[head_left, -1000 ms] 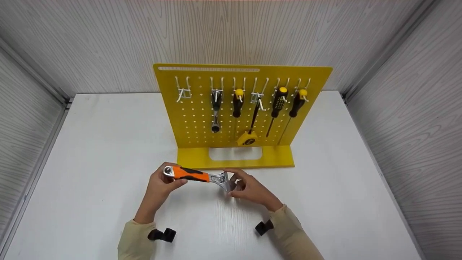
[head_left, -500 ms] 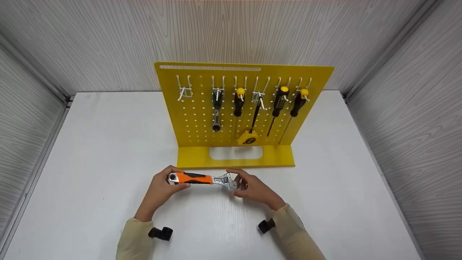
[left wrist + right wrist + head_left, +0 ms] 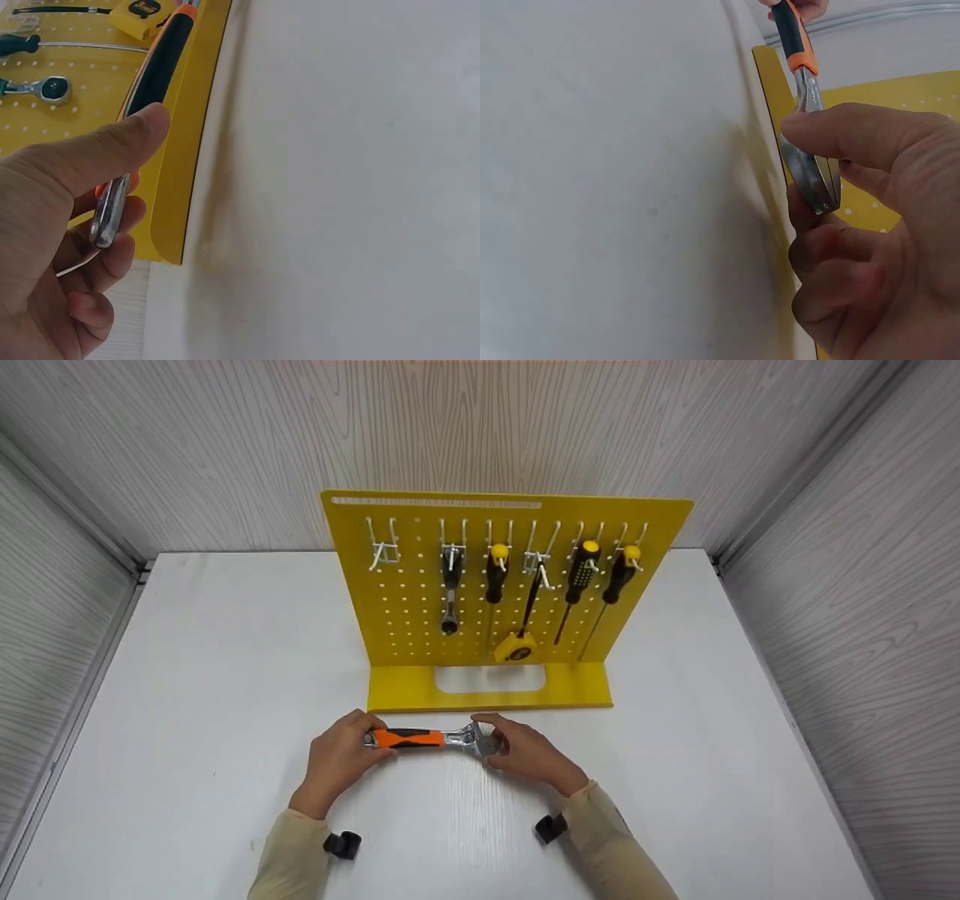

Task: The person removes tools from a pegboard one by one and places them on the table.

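"what's different about the wrench (image 3: 412, 738)?"

"a second ago it slanted, with its handle end (image 3: 370, 740) showing farther off or higher than its head (image 3: 466, 738). now it lies almost straight from left to right."

"anything else?"

"the whole wrench has slid a bit right. the left hand (image 3: 340, 756) went right too, and hides more of the handle end. the right hand (image 3: 531, 754) shifted right, just a tiny bit."
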Action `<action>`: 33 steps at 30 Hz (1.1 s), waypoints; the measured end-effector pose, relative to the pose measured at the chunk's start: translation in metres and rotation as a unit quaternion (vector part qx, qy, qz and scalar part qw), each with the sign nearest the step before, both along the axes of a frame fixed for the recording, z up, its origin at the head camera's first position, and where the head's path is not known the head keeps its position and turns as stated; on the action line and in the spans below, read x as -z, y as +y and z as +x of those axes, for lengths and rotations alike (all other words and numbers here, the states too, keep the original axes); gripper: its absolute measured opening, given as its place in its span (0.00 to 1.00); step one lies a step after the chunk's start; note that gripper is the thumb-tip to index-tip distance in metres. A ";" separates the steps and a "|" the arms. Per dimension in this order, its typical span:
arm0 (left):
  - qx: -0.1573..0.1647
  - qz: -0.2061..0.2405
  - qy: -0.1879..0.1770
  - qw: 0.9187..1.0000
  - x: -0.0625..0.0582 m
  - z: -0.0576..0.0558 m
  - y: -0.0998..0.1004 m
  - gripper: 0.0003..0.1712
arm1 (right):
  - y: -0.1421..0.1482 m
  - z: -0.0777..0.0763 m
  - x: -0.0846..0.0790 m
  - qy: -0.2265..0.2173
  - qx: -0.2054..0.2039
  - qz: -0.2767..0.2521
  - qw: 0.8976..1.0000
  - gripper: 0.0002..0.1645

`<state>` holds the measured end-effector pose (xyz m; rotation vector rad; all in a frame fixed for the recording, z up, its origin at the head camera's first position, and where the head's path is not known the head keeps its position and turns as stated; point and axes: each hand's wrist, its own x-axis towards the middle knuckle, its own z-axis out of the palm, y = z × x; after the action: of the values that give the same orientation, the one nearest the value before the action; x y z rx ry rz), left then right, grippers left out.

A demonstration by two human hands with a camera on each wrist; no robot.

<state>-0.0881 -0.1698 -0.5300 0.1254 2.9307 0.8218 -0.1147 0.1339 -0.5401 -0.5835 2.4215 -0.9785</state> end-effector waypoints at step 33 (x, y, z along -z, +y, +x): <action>0.005 -0.029 0.023 0.999 0.016 -0.002 -0.004 0.20 | -0.008 0.001 -0.006 0.082 -0.012 0.083 0.993 0.38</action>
<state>-0.0903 -0.1733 -0.5464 0.1569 2.9917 0.7411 -0.1140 0.1264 -0.5344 -0.6534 2.6017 -0.7342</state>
